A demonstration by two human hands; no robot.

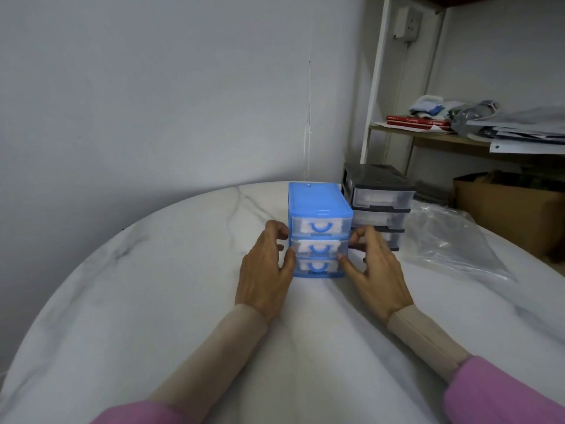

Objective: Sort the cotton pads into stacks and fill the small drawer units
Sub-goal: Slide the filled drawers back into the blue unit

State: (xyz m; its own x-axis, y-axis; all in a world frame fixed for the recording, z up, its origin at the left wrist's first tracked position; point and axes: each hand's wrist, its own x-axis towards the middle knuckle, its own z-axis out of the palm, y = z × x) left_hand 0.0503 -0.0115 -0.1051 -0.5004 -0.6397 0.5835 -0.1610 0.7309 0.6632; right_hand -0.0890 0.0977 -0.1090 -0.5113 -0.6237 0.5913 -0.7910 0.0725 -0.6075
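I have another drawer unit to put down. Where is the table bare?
Bare marble table left of the blue drawer unit and near, around both forearms. Crowded on the right: black drawer unit, then the plastic bag.

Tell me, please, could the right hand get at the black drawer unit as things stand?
Probably yes: the right hand is beside the blue drawer unit, and the black drawer unit stands just behind it, with nothing between.

We look from our head forward and down, close over the surface (pixel 153 301), wall beyond.

White wall (pixel 153 87); shelf (pixel 428 139) at rt
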